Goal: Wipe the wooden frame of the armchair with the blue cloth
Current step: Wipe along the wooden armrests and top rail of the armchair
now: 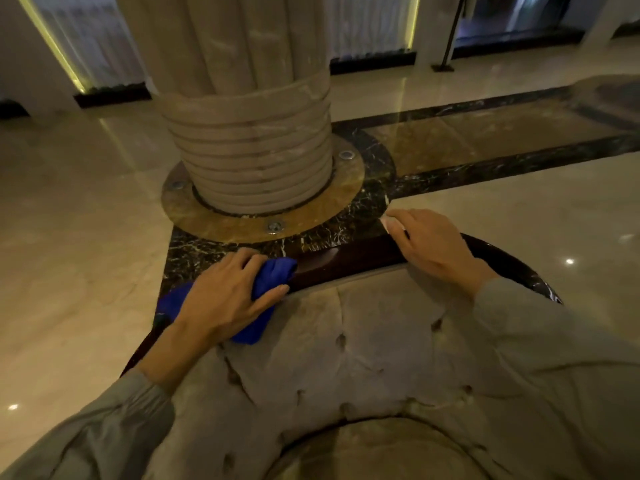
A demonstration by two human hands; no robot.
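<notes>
The left hand (228, 294) grips the blue cloth (266, 282), pressing it on the frame (349, 259) above the tufted back (363, 341). The rail's long axis runs rightward to the right hand (433, 247), resting flat on it, fingers loosely curled. Beyond stands a column (249, 133).

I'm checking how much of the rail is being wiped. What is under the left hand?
The bunched blue cloth lies under the left hand, pressed on the wooden frame. The frame beneath the cloth is covered and cannot be seen.
</notes>
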